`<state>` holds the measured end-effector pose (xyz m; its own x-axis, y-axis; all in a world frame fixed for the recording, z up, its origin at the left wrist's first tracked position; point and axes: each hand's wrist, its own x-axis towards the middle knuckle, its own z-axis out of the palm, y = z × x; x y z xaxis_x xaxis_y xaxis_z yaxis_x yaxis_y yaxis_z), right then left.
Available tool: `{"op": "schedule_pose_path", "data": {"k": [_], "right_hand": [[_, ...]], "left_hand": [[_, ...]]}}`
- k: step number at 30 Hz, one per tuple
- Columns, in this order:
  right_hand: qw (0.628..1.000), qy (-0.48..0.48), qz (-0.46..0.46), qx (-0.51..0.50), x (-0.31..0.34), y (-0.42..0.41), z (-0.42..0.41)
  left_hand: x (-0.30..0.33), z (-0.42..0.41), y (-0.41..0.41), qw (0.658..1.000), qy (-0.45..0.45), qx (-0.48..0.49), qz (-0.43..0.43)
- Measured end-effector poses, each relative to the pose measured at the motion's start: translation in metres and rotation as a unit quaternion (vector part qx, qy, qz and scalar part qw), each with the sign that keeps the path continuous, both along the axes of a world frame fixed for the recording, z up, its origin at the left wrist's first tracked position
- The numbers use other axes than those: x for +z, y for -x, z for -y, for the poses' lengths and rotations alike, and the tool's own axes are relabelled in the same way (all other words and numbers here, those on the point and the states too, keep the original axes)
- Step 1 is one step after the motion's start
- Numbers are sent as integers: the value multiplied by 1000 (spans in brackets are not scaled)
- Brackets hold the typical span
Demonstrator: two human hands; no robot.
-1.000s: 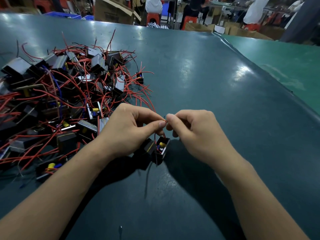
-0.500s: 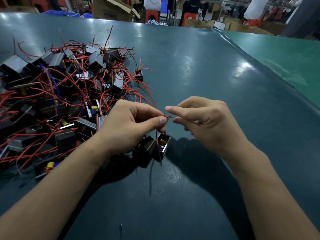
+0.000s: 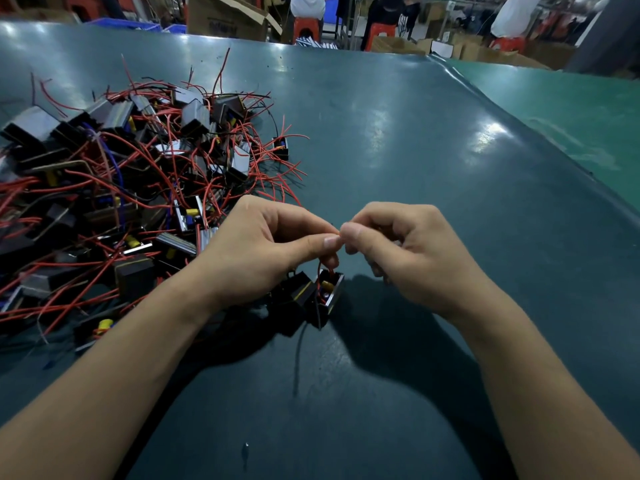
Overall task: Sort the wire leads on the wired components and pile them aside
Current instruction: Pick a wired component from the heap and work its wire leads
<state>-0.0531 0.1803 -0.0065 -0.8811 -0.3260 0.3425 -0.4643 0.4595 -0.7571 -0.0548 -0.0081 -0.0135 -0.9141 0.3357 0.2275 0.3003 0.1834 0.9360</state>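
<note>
Red lead (image 3: 320,266) is pinched between left hand (image 3: 256,251) and right hand (image 3: 408,251) fingertips, its black component (image 3: 327,299) dangling just above the surface (image 3: 415,150), beside the tangled pile (image 3: 131,188).

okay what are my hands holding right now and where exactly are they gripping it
Both hands, left hand and right hand, pinch the red wire lead of one small black component near its upper end; the component hangs below.

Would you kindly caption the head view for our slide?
Both hands, left hand and right hand, pinch a red lead above a black component.
</note>
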Motion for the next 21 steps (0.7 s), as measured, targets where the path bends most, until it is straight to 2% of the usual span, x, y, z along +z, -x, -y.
{"op": "schedule_pose_path", "data": {"k": [2, 3, 4, 5, 6, 7, 8, 9, 11, 12, 13, 15, 17, 19, 21], "right_hand": [[979, 126, 161, -21, 2, 1, 6], [944, 194, 267, -19, 3, 2, 7], [887, 258, 383, -6, 4, 3, 8], [811, 326, 486, 12, 4, 5, 9], [741, 385, 550, 24, 4, 7, 10], [700, 422, 575, 30, 4, 7, 11], [702, 426, 570, 26, 2, 8, 12], [753, 387, 532, 10, 0, 8, 11], [896, 247, 367, -33, 0, 6, 8], [940, 191, 277, -45, 2, 5, 4], [963, 160, 212, -37, 5, 4, -1], [980, 109, 156, 51, 11, 1, -12], [973, 53, 160, 158, 15, -5, -17], [972, 8, 138, 189, 14, -8, -12], [982, -5, 87, 166, 9, -9, 0]], "left_hand": [[-1, 0, 1, 1000, -1, 11, -14], [-1, -1, 1, 1000, -1, 20, -22], [-2, -2, 1, 999, 1, 31, -31], [-4, -3, 0, 998, 8, 41, -41], [-5, -5, -1, 997, 20, 51, -51], [-6, -6, -2, 996, 33, 62, -58], [-7, -8, -1, 995, 36, 72, -60], [-8, -8, 0, 995, 24, 81, -53], [-10, -9, 3, 995, -21, 97, -19], [-11, -9, 5, 993, -39, 108, -3], [-11, -9, 7, 991, -51, 120, 12], [-13, -8, 9, 987, -66, 143, 34], [-16, -7, 10, 983, -69, 165, 47], [-17, -8, 10, 981, -65, 175, 54], [-17, -8, 10, 981, -62, 177, 54]]}}
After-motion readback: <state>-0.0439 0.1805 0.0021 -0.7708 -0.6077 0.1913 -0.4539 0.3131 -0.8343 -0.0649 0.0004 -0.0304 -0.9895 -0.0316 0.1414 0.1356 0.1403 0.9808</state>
